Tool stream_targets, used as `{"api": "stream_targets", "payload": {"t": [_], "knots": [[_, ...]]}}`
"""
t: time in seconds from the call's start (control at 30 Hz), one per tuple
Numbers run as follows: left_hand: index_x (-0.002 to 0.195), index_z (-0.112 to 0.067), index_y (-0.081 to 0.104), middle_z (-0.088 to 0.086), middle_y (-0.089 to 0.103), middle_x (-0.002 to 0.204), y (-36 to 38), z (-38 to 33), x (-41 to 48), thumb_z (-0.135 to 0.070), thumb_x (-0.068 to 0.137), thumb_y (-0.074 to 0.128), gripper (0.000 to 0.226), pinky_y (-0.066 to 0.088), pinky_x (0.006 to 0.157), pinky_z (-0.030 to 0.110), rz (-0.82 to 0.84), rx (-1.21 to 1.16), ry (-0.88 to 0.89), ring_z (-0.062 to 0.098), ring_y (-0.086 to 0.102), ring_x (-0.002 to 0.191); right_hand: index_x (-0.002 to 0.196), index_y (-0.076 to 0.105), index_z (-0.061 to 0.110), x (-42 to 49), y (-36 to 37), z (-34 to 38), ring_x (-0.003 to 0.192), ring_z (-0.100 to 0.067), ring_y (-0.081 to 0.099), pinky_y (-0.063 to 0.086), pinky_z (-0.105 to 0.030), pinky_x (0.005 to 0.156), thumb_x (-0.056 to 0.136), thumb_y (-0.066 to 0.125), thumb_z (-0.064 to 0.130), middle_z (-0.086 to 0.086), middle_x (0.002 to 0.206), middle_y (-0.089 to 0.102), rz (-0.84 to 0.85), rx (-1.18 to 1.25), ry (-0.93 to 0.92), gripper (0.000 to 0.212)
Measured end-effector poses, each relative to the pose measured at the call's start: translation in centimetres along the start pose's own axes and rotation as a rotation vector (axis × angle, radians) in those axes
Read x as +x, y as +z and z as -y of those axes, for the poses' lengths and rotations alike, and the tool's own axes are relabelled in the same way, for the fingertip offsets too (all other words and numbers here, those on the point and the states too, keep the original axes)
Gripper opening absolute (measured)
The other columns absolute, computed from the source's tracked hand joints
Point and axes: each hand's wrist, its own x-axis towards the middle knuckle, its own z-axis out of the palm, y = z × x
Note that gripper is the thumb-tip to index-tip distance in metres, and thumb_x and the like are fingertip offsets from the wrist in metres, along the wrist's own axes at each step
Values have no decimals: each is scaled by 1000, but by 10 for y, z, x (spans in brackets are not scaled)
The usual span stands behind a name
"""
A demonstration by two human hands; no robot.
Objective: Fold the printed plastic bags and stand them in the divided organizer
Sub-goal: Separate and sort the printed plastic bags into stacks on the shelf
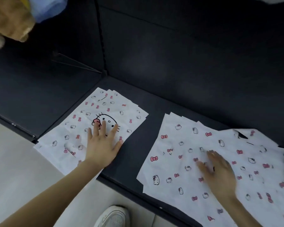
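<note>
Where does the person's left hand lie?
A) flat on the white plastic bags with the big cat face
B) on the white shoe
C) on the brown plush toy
A: the left hand lies with straight fingers on the left stack of white printed plastic bags, over the large cat face.

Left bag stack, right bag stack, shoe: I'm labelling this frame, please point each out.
left bag stack (121,108), head view, far end of the top sheet.
right bag stack (179,140), head view, upper-left area of the top sheet.
shoe (113,217), head view, toe.
</note>
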Motion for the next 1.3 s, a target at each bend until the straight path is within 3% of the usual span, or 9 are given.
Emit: {"api": "stream_targets", "payload": {"t": [0.17, 0.33, 0.43, 0.57, 0.73, 0.83, 0.97, 1.17, 1.3], "knots": [[103, -4, 71, 17, 69, 99, 4, -67, -25, -47, 84, 41, 56, 54, 80, 46, -91, -164, 300, 40, 66, 89, 138, 51, 19, -47, -19, -69, 136, -33, 39, 26, -52, 110, 71, 21, 79, -14, 146, 44, 143, -252, 172, 95], [107, -11, 62, 7, 63, 98, -9, -124, -42, -37, 96, 50, 30, 43, 84, 30, 261, -547, 60, 23, 59, 93, 97, 76, 14, -54, -10, -72, 103, -37, 63, 47, -52, 84, 94, 23, 60, -9, 111, 68, 34, -156, 94, 70], [103, 3, 57, -4, 47, 69, -8, -145, -45, -32, 95, 53, 36, 42, 58, 26, 363, -687, -89, 12, 48, 63, 85, 78, 14, -56, -10, -64, 97, -36, 68, 49, -52, 85, 86, 40, 39, -6, 102, 73, -55, -72, 103, 45], [135, -9, 47, -1, 64, 105, -6, -163, -45, -37, 91, 61, 54, 49, 86, 28, 418, -866, -226, 19, 63, 96, 86, 78, 13, -59, -8, -52, 105, -31, 66, 39, -52, 97, 83, 65, 20, -4, 104, 73, -172, 135, 139, 15], [130, -14, 50, 0, 58, 112, -8, -172, -35, -40, 88, 65, 51, 47, 97, 36, 390, -1010, -355, 25, 58, 109, 93, 78, 16, -56, -26, -21, 113, -22, 62, 34, -55, 107, 81, 74, 13, 1, 110, 70, -263, 320, 14, 12], [130, -16, 49, 0, 56, 122, -19, -164, -31, -44, 87, 65, 54, 42, 98, 32, 359, -1099, -334, 19, 54, 114, 95, 77, 21, -45, -54, 0, 118, -10, 57, 30, -42, 113, 82, 68, 22, 11, 114, 66, -255, 414, -193, 16], [118, -13, 62, 13, 70, 109, -37, -142, -29, -46, 92, 56, 42, 46, 100, 43, 420, -1375, -198, 18, 65, 104, 101, 73, 27, -24, -86, 36, 123, 3, 50, 24, -26, 115, 85, 67, 28, 27, 118, 58, -174, 527, -307, 18], [105, -2, 63, 14, 70, 99, -71, -86, -29, -25, 89, 64, 28, 51, 83, 42, 68, -1623, -308, 33, 66, 92, 102, 75, 22, 21, -68, 99, 114, -8, 59, 33, -38, 109, 82, 73, 14, 15, 112, 65, -188, 483, -344, 22], [80, -11, 60, -12, 67, 63, -68, -29, -32, -9, 94, 59, 13, 47, 53, 17, -138, -1531, -387, 4, 63, 57, 95, 78, 18, 47, -17, 154, 102, -17, 67, 40, -41, 102, 82, 72, 14, 2, 103, 73, -170, 437, -381, 15]]}}
